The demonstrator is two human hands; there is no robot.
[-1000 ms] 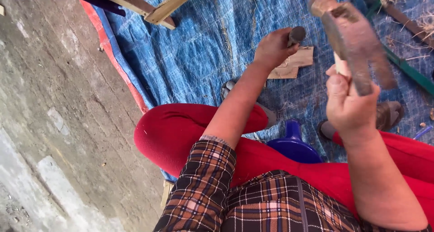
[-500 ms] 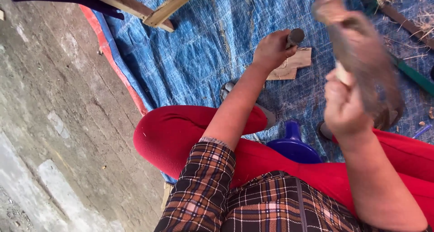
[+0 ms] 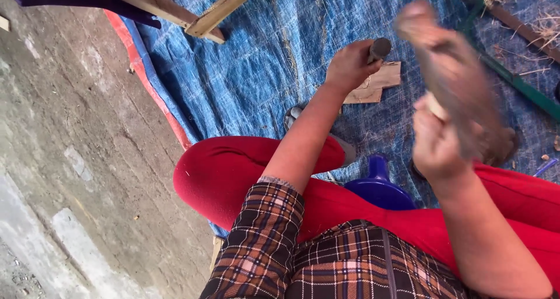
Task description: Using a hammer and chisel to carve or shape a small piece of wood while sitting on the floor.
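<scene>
My left hand (image 3: 350,66) is closed around a dark metal tool, a punch or chisel (image 3: 379,48), held upright on a small flat piece of wood (image 3: 379,80) lying on the blue tarp (image 3: 262,60). My right hand (image 3: 434,147) grips the handle of a brown wooden mallet (image 3: 455,77), which is raised and blurred with motion, to the right of the chisel. I sit with red-trousered legs (image 3: 233,171) spread on the tarp and wear a plaid shirt.
A blue plastic object (image 3: 379,185) stands between my legs. Wooden beams (image 3: 216,13) cross the top left. A green strip (image 3: 519,86) and straw scraps lie at the right. Bare concrete floor (image 3: 70,159) borders the tarp's red edge on the left.
The mallet in my right hand has swung and is now a blur, tilted further toward the chisel. My left hand with the chisel has stayed on the wood piece.
</scene>
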